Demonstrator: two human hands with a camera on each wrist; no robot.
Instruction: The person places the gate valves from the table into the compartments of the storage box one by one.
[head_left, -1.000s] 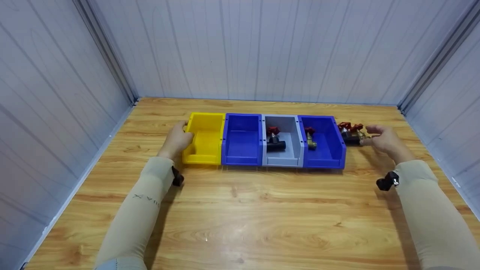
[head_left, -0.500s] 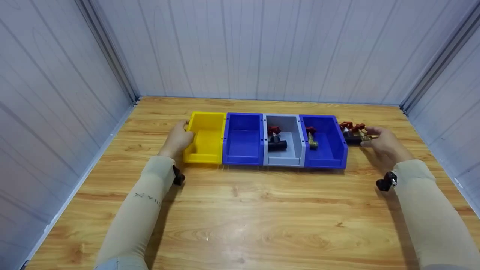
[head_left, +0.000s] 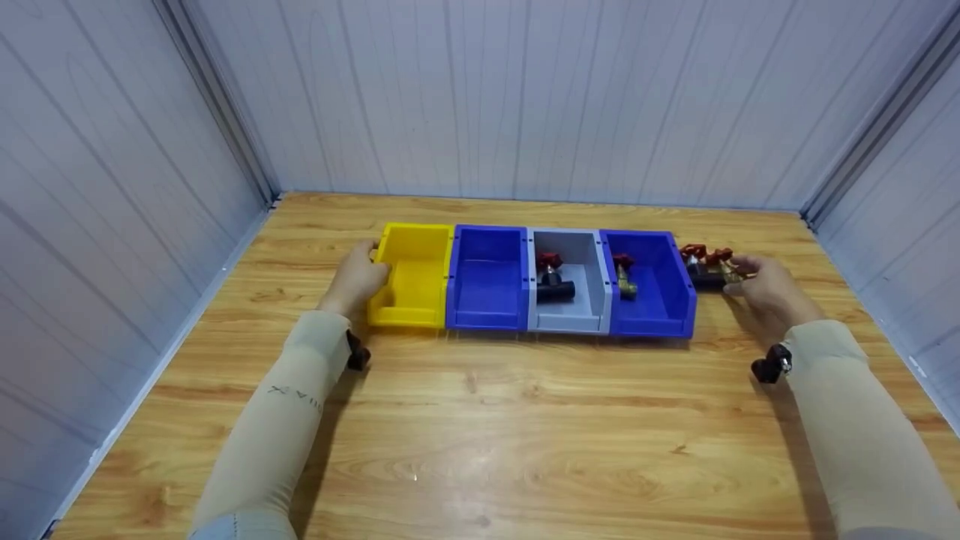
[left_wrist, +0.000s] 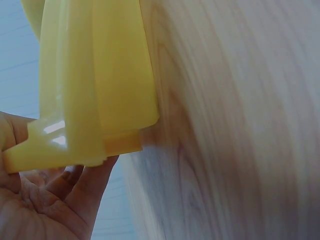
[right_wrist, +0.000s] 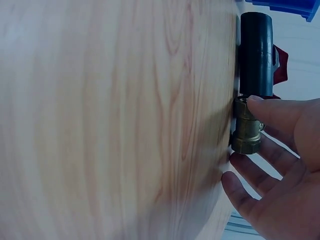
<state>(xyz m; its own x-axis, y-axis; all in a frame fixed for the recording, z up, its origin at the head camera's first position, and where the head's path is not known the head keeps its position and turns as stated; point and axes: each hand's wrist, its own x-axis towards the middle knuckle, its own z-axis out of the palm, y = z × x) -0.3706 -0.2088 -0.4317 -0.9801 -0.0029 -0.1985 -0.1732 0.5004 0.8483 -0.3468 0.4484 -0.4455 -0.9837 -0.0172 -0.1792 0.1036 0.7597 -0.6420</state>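
At the left end of a joined row of bins, my left hand (head_left: pixel 352 277) grips the side wall of the yellow bin (head_left: pixel 412 274); its thumb lies over the wall. My right hand (head_left: pixel 772 289) is at the right end, with thumb and fingers around a brass valve (right_wrist: pixel 246 135) on the table. That valve has a red handle (head_left: pixel 720 255) and stands beside a black valve (right_wrist: pixel 257 55), also red-handled. The right wrist view has the thumb on the brass body, while the fingertips are partly hidden behind it.
Right of the yellow bin come a blue bin (head_left: pixel 487 281), a grey bin (head_left: pixel 570 324) holding a black valve (head_left: pixel 555 291), and another blue bin (head_left: pixel 660 292) holding a brass valve (head_left: pixel 625 287). Pale panel walls (head_left: pixel 480 97) border the wooden table (head_left: pixel 480 420).
My right hand has moved slightly left, and its thumb and fingers have closed in on the brass valve. The left hand has kept its hold on the yellow bin.
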